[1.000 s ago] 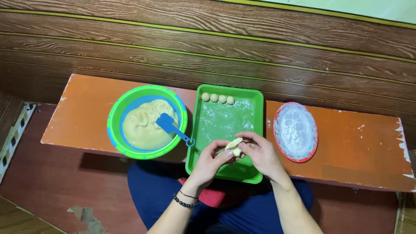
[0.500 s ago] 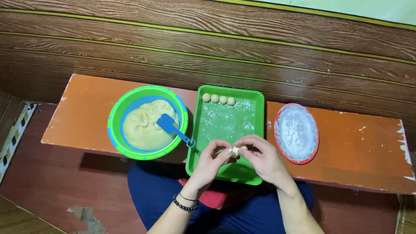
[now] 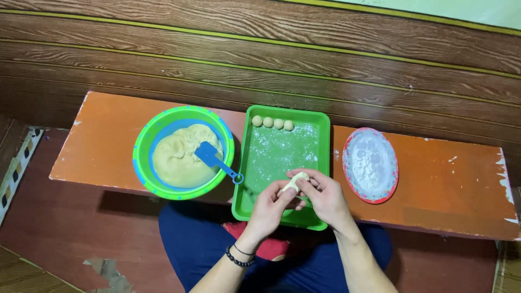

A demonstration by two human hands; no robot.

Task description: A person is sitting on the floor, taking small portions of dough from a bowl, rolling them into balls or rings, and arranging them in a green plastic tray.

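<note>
Both hands' fingers, left hand (image 3: 271, 206) and right hand (image 3: 324, 198), pinching one dough piece (image 3: 294, 180) over the near end of the floured green tray (image 3: 323, 163).

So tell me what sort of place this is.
Probably a home, with food prepared at a low orange bench against a wood-panelled wall. A bowl of dough, a floured green tray and a plate of flour suggest it.

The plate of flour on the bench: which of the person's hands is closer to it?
The right hand. It sits just left of the flour plate, over the green tray. The left hand is further left, beyond the right, both pinching a dough piece.
</note>
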